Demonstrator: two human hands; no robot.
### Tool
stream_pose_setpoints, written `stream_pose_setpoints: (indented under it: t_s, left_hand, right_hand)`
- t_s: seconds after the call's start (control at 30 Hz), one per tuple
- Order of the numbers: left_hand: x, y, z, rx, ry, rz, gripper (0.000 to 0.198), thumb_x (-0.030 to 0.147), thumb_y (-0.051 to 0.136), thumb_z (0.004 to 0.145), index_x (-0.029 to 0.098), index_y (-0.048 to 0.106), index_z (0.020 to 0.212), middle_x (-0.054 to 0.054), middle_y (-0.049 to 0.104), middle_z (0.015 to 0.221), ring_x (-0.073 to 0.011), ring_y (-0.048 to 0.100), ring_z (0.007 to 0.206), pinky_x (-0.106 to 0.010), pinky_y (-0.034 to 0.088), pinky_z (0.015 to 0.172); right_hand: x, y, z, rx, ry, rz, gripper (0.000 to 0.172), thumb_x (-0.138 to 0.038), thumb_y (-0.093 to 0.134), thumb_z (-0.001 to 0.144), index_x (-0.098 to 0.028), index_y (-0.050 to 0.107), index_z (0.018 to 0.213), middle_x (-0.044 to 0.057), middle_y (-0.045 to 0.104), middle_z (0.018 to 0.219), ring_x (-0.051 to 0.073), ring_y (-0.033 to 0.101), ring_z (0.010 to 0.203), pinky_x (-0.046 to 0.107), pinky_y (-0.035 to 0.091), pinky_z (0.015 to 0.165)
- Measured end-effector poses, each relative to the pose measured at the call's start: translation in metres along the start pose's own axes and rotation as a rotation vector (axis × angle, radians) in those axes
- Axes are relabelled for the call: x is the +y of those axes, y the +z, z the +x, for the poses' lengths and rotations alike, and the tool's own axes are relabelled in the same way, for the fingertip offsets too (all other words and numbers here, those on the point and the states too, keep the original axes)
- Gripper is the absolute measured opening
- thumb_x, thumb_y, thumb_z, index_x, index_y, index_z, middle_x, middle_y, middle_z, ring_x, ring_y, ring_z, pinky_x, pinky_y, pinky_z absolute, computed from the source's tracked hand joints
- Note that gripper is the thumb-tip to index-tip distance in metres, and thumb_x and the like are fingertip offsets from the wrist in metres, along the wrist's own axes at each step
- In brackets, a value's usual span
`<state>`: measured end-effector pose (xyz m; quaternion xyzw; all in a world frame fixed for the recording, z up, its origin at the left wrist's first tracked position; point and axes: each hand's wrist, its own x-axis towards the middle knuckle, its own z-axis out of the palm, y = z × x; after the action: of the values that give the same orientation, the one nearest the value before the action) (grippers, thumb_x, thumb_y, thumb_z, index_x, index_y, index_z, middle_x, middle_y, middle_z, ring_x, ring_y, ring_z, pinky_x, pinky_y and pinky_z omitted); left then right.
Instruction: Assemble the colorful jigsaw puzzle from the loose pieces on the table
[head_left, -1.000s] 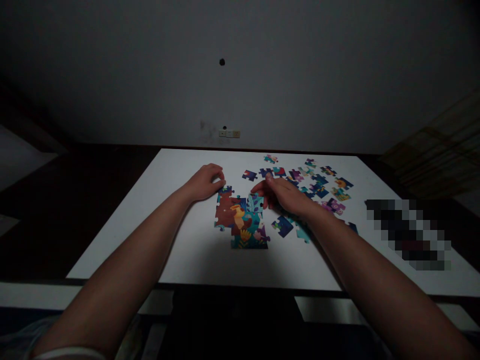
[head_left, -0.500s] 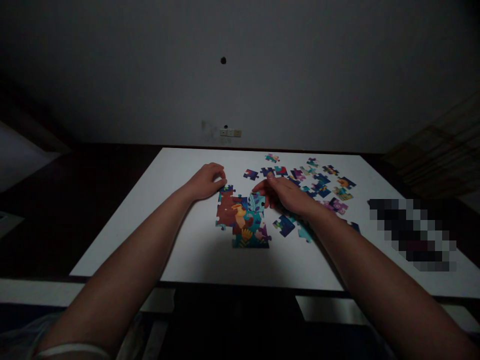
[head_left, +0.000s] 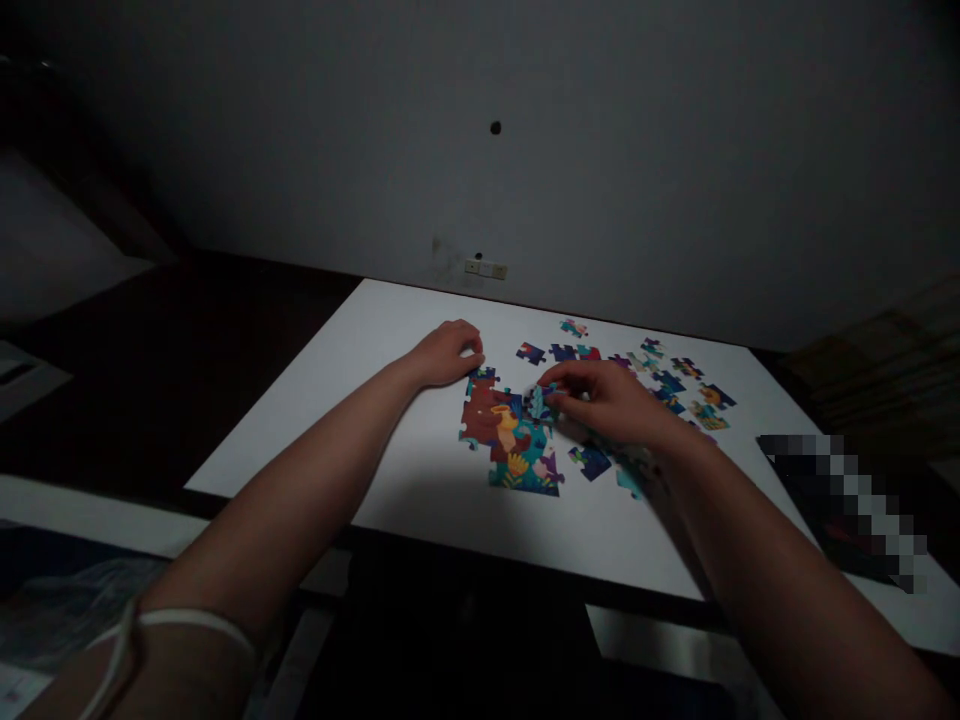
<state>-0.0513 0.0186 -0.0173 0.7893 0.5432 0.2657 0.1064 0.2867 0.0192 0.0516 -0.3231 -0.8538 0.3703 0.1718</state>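
A partly joined jigsaw puzzle (head_left: 487, 412) lies on the white table, showing a brown animal, a yellow shape and teal plants. At its upper left corner rests my left hand (head_left: 448, 355), fingers curled and thumb and forefinger close together by the top piece; whether anything is between them is hidden. My right hand (head_left: 611, 400) pinches a light-blue puzzle piece (head_left: 537, 402) with a leaf pattern at the upper right edge of the joined part. I cannot tell whether that piece is locked in. A dark blue loose piece (head_left: 590, 461) lies below my right hand.
Several loose puzzle pieces (head_left: 670, 388) are scattered beyond and right of my right hand, some hidden by it. A blurred-out dark object (head_left: 840, 510) lies at the right side of the table (head_left: 300, 420). Behind stands a grey wall with sockets (head_left: 486, 268).
The view has tilted and shifted. My right hand has turned and now pinches the light-blue piece, which it was beside before. My left hand stays at the puzzle's upper left corner.
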Motion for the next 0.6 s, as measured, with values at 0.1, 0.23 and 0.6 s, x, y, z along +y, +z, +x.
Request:
stream_pose_setpoints:
  t_s: [0.1, 0.23, 0.6]
  left_hand:
    - [-0.001, 0.003, 0.001, 0.017, -0.014, 0.012, 0.014, 0.034, 0.075, 0.098, 0.022, 0.082, 0.102, -0.014, 0.082, 0.13, -0.0352, 0.075, 0.13, -0.054, 0.055, 0.123]
    - [0.002, 0.005, 0.001, 0.026, -0.033, 0.029, 0.015, 0.032, 0.076, 0.098, 0.022, 0.084, 0.104, -0.013, 0.084, 0.126, -0.0335, 0.076, 0.127, -0.049, 0.057, 0.121]
    - [0.007, 0.005, 0.003, 0.022, -0.053, 0.032, 0.015, 0.031, 0.077, 0.099, 0.021, 0.086, 0.106, -0.014, 0.084, 0.126, -0.0342, 0.076, 0.127, -0.051, 0.058, 0.12]
  right_hand:
    - [-0.033, 0.0, -0.002, 0.003, -0.068, -0.018, 0.026, -0.037, 0.082, 0.096, -0.024, 0.087, 0.118, 0.005, 0.08, 0.095, 0.022, 0.069, 0.084, 0.037, 0.055, 0.077]
    - [-0.07, 0.047, -0.007, -0.113, -0.072, 0.181, 0.028, -0.035, 0.079, 0.1, -0.023, 0.081, 0.125, 0.004, 0.079, 0.097, 0.02, 0.07, 0.082, 0.035, 0.057, 0.075]
    - [-0.09, 0.141, -0.053, 0.247, -0.201, -0.361, 0.021, -0.028, 0.072, 0.109, -0.023, 0.08, 0.128, 0.017, 0.079, 0.137, 0.036, 0.075, 0.126, 0.055, 0.063, 0.106]
